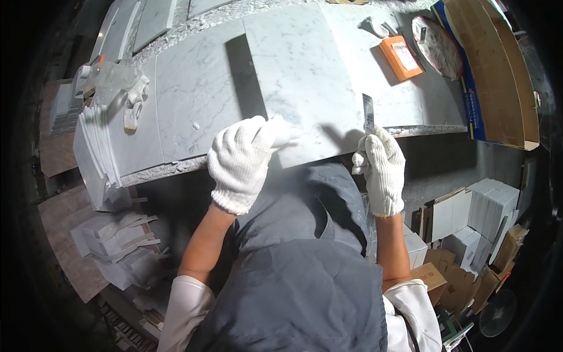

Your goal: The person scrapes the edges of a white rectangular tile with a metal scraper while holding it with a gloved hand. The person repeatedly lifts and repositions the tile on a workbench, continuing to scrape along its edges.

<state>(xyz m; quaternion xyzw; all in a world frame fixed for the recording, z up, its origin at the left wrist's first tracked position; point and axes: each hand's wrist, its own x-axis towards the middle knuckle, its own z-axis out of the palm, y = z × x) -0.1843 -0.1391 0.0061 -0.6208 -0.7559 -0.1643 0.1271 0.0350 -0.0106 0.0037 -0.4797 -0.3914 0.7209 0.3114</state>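
My right hand [382, 167], in a white knitted glove, is closed around a flat metal scraper blade [368, 112] that points away from me. A white marble slab [299, 64] with grey veins lies in front of me, its near end sticking out past the table edge. The scraper stands just right of this slab. My left hand [241, 161], also gloved in white, is over the slab's near left edge. Motion smears its fingertips, so I cannot tell whether they hold anything.
More marble pieces [190, 100] cover the table. An orange block [401, 57], a round dusty dish [437, 47] and an open cardboard box [492, 70] stand at right. A crumpled glove [136, 101] and leaning white tiles [97, 149] are left. White boxes [489, 205] sit low at right.
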